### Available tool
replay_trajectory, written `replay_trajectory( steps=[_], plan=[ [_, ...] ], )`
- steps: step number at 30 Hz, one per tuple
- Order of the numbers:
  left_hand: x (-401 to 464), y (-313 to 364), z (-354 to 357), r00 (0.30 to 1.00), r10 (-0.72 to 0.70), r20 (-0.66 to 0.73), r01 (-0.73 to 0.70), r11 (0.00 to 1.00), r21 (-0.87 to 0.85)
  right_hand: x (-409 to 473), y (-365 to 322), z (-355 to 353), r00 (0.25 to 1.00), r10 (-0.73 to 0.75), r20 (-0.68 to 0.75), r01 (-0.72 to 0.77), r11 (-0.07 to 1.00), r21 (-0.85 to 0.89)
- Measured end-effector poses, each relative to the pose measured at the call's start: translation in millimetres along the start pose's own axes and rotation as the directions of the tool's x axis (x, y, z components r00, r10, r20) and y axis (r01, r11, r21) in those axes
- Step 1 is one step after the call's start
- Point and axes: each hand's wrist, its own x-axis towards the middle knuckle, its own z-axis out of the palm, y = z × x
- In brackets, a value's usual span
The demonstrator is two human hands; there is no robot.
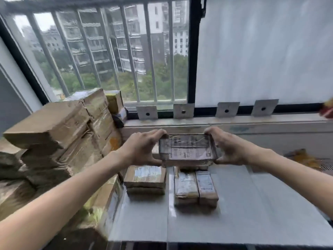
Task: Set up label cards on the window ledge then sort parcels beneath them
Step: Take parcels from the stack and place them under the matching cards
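Sorting step: parcel [186,150] was gripped at both ends, left hand [144,148] and right hand [230,147], frame centre above sorted parcels [195,188]; label reading, then placement judged next

A tall stack of cardboard boxes [68,134] is walling off the left side of the worktop [252,204]. Three small parcels [146,179] [186,188] [206,186] are occupying its middle. Bare surface is lying open to the right and front.
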Motion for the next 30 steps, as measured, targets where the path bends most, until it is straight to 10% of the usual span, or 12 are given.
replay_trajectory(
  steps=[30],
  plan=[
    [-22.4,43.4,63.9,0.998,-0.017,0.068,0.024,0.995,-0.097,-60.2,-7.8,50.8,0.968,0.185,0.171,-0.188,0.982,0.000]
  ],
)
